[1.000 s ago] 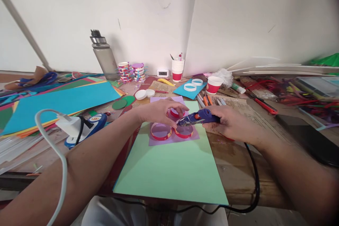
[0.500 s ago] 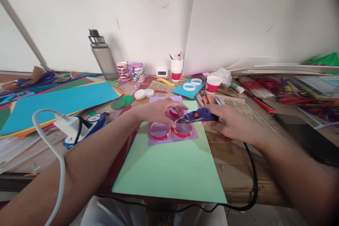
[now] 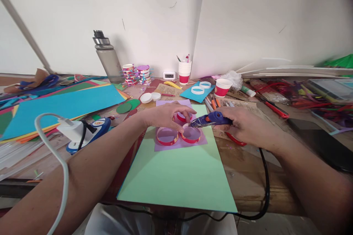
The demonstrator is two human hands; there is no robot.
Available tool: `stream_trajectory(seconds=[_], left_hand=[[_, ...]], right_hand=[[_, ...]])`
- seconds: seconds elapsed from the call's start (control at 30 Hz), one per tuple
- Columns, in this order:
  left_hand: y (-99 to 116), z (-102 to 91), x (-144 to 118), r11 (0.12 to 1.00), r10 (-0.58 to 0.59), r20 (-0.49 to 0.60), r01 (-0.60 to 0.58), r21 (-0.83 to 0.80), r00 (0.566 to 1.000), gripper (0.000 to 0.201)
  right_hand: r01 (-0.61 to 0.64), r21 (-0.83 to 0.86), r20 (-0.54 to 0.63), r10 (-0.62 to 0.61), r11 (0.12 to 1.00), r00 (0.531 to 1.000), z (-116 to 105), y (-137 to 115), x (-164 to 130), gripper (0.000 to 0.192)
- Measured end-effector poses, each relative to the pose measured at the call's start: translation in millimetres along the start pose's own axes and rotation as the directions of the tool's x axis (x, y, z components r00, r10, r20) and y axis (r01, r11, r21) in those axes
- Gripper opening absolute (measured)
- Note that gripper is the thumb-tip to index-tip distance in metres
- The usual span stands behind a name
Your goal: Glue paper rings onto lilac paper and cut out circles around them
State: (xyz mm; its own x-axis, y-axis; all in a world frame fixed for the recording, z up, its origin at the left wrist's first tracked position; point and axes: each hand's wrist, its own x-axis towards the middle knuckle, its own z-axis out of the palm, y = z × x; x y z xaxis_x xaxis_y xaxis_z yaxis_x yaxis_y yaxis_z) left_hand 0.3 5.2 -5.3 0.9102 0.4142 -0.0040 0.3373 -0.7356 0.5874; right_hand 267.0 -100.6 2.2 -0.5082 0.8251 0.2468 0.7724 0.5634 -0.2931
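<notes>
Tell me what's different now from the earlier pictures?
The right hand has drawn the glue gun slightly rightward, its tip now farther from the left thumb. Nothing was visibly picked up or let go. The left hand and the red rings on the purple paper stayed put.

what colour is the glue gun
The glue gun is mostly dark blue with a small orange patch, as the head view shows.

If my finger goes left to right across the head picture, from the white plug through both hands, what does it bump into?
White plug, green circles, left hand, blue glue gun, right hand, flat black thing.
</notes>
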Motion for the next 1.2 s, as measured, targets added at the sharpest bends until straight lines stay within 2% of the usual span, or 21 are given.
stream_trajectory(seconds=[0.4,0.7,1.03,1.2], left_hand=[[1,0.0,-1,1.000,-0.016,-0.013,0.016,0.015,1.000,0.069],[0,-0.8,-1,1.000,-0.015,-0.005,0.015,0.007,1.000,0.070],[3,-0.9,-1,1.000,-0.008,0.023,0.008,0.004,1.000,0.065],[-1,0.3,0,1.000,0.003,0.033,-0.003,-0.020,0.999,0.061]], right_hand=[[-0.014,0.127,0.051,0.007,0.992,0.999,4,-12,4,0.010],[-0.027,0.154,0.040,0.021,0.988,0.999,8,-8,5,0.010],[-0.018,0.021,0.017,0.018,1.000,1.000,-2,-3,0,0.015],[-0.012,0.021,0.022,0.012,1.000,1.000,-6,-6,-1,0.022]])
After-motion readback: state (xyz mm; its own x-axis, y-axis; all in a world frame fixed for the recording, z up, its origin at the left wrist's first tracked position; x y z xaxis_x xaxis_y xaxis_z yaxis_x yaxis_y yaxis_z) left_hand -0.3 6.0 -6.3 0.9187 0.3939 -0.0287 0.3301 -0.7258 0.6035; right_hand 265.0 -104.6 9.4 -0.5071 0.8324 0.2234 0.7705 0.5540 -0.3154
